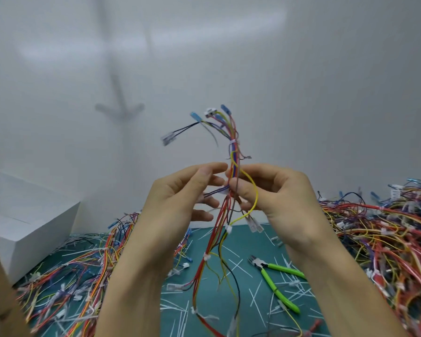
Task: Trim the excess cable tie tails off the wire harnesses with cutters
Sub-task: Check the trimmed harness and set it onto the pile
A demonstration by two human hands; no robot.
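Closest to us, green-handled cutters (262,265) lie on the teal matte surface (243,244), no hand on them, among thin white cut tails (173,307). Above it we hold one wire harness (233,152) upright: the left hand (178,198) and the right hand (284,198) both pinch its middle. It's a slim bundle of red, yellow, blue and black wires cinched by white ties, with blue connectors on top. Tangled harness piles sit left (83,276) and right (387,227). Beyond are a white box (29,222) and a plain wall (301,93).

Plain pale wall (301,81) behind a green work mat (260,244), white box (29,227) at left
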